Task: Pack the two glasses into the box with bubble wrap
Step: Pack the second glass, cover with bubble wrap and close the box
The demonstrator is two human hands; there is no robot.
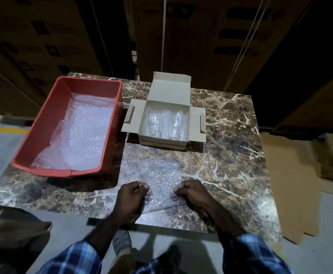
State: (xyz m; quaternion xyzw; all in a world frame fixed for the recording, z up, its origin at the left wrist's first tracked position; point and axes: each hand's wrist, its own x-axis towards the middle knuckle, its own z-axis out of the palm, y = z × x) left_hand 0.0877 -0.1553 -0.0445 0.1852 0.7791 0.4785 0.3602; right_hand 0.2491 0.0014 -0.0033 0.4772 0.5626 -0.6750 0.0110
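Both glasses [164, 124] lie in open box [166, 123]. Left hand [131, 196] and right hand [190, 193] each hold a pinching grip on the bubble wrap sheet's [159, 175] near edge on tabletop [230, 155], likely the top cushion layer.

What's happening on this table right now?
A person is packing glassware. Two glasses already lie side by side in the open cardboard box, with bubble wrap around them. The left hand and right hand each pinch the near edge of a loose bubble wrap sheet lying flat on the marble table in front of the box. A red bin on the left holds more bubble wrap. The box lid is still open.
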